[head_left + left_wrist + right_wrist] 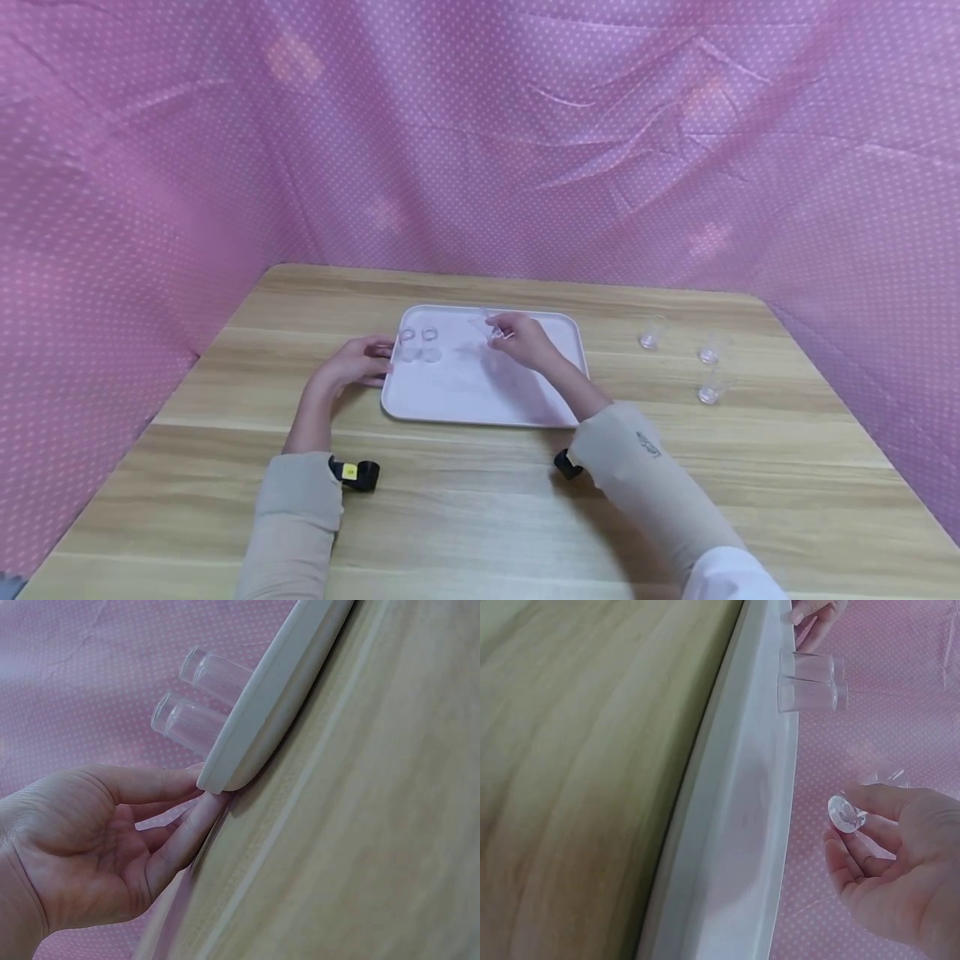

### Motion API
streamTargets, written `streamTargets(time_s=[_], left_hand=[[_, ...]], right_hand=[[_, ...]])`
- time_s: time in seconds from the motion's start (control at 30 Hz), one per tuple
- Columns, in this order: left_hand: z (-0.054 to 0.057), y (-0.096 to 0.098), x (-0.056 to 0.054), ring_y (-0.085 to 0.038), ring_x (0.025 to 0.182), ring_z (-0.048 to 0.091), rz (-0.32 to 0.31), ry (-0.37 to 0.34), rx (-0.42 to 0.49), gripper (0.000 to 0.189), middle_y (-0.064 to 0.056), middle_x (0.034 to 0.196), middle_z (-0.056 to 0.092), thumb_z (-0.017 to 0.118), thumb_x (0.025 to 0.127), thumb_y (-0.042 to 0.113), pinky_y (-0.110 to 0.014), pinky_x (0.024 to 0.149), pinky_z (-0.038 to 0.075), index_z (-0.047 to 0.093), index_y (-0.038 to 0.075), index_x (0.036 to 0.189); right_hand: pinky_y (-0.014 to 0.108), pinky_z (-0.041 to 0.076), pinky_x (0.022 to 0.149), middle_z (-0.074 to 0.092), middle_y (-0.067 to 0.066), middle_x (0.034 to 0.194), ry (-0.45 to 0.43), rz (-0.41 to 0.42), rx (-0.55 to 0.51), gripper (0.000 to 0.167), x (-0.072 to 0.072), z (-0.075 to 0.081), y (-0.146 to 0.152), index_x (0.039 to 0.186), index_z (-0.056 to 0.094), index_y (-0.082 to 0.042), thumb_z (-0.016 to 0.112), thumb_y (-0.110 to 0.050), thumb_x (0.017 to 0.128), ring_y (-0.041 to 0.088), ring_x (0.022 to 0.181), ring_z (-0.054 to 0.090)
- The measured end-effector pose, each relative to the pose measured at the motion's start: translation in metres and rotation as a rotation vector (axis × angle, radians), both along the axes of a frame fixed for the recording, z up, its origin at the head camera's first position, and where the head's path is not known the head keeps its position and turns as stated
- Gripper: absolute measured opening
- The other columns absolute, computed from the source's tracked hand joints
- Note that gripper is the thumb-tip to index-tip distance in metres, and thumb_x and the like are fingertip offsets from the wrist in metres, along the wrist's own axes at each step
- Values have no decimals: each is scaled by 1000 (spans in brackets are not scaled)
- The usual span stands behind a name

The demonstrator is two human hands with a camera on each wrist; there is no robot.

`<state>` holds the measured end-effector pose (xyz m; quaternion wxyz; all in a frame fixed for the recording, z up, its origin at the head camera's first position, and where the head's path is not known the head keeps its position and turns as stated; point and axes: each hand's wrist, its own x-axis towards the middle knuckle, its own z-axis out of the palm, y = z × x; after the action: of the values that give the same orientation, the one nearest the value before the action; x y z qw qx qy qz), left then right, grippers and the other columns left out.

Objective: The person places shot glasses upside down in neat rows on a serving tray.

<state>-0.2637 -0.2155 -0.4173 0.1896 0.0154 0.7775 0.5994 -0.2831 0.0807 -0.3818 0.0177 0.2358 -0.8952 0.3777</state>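
Note:
A white tray (480,400) lies on the wooden table. At its left end my left hand (90,840) pinches the rim, thumb above and fingers beneath. Two small clear glasses stand side by side on the tray close to that hand, a nearer glass (191,724) and another glass (221,679), both upside down with their thick bases up. Over the tray's far middle, my right hand (521,340) holds a third clear glass (845,814) between thumb and fingers. That glass is tilted, its round base toward the right wrist camera, and fingers hide part of its wall.
To the right of the tray, three more clear glasses stand upright on the table: a far glass (651,333), a middle glass (709,353) and a near glass (712,388). Pink dotted cloth (480,167) hangs around the table's back and sides.

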Motion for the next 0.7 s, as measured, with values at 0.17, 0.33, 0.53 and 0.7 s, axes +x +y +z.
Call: streamTargets(time_s=[0.17,0.33,0.53,0.7], left_hand=[[1,1,1,-31,103,53,12,-9,-8,58,-25,128,41,57,85,-5,-34,79,54,33,-5,137],[2,1,1,-31,104,53,16,-7,-28,59,-24,129,41,58,85,-4,-33,79,54,32,-5,138],[1,1,-1,-32,103,53,12,-6,-17,59,-25,129,41,57,85,-5,-34,79,54,33,-4,138],[0,1,-1,-32,103,53,17,-8,-6,58,-24,128,41,58,85,-5,-34,79,54,34,-3,138]], right_hand=[[29,52,75,64,15,96,-5,2,8,33,-2,0,-4,113,62,5,67,-6,82,25,87,60],[27,52,71,65,14,91,-15,-25,-15,29,-5,0,-8,109,64,4,67,-9,82,23,83,61],[26,53,74,65,14,92,-110,-108,-141,27,-7,-3,-15,104,62,4,69,-8,81,24,86,60],[24,51,77,62,11,98,-249,-192,-292,30,-11,-6,-23,106,61,1,70,-10,80,21,89,56]])
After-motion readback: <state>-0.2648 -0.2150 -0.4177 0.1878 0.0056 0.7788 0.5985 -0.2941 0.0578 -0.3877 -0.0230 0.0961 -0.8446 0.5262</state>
